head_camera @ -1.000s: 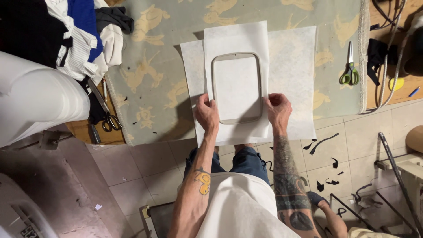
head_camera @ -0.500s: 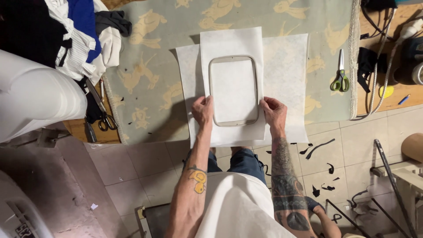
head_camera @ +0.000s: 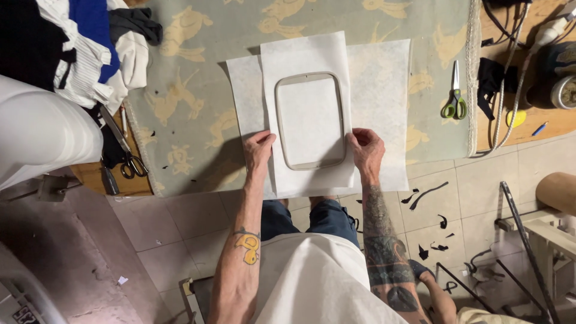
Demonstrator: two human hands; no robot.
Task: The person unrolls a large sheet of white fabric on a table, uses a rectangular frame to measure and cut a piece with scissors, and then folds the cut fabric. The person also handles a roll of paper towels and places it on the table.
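We reach both tattooed forearms forward, our left hand (head_camera: 259, 150) and right hand (head_camera: 366, 147) pressing flat, fingers curled.

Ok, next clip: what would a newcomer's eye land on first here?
Probably the rounded rectangular frame lying on white paper sheets at the middle of the patterned green cloth. The left hand and right hand press the sheets at the frame's lower corners. Green-handled scissors lie near the cloth's right edge.
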